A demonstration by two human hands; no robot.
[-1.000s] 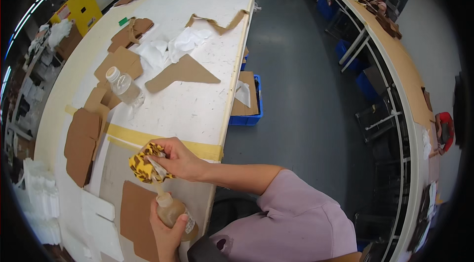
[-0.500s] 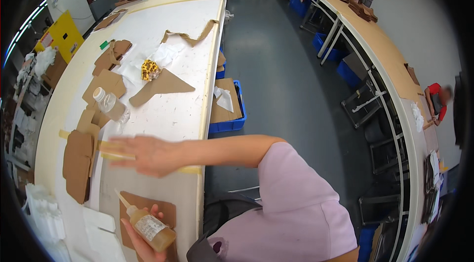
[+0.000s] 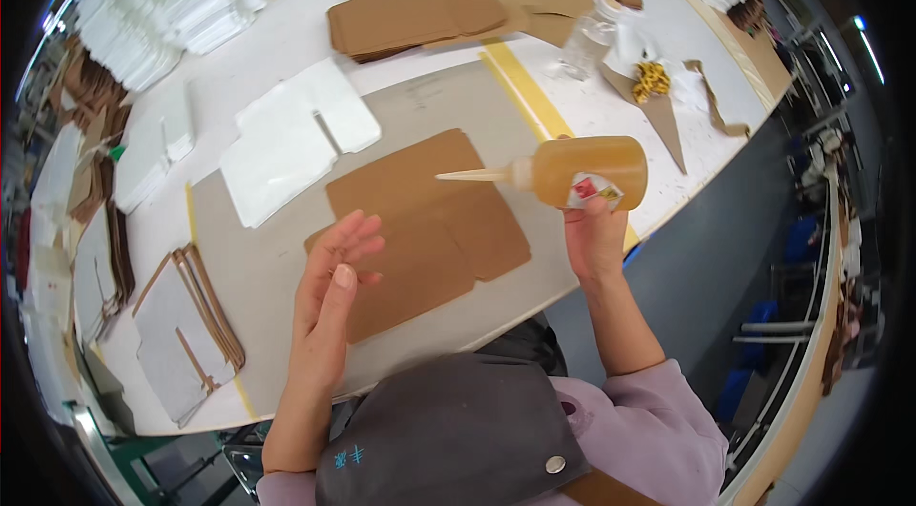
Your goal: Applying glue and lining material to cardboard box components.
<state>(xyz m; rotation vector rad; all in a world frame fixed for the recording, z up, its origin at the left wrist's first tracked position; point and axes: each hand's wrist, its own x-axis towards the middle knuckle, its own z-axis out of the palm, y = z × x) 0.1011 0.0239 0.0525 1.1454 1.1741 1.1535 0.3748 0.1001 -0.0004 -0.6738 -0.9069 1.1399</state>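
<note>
My right hand (image 3: 593, 227) grips a squeeze bottle (image 3: 590, 161) of amber liquid from below. The bottle lies sideways in the air, its long pale nozzle pointing left over a flat brown cut piece (image 3: 429, 220). That piece rests on a grey board (image 3: 420, 91) in front of me and has a slit near its right side. My left hand (image 3: 336, 268) is held open above the piece's left edge, fingers apart, holding nothing.
White notched pieces (image 3: 296, 139) lie behind the brown one. Farther back sit stacked brown pieces (image 3: 410, 10), a clear plastic bottle (image 3: 587, 39) and a yellow patterned bundle (image 3: 652, 82). White-faced brown pieces (image 3: 186, 334) lie at left, and tall white stacks (image 3: 124, 20) at far left.
The amber bottle has passed from my left hand to my right. My left hand is now free and open. The view has turned left, onto the grey board and brown piece.
</note>
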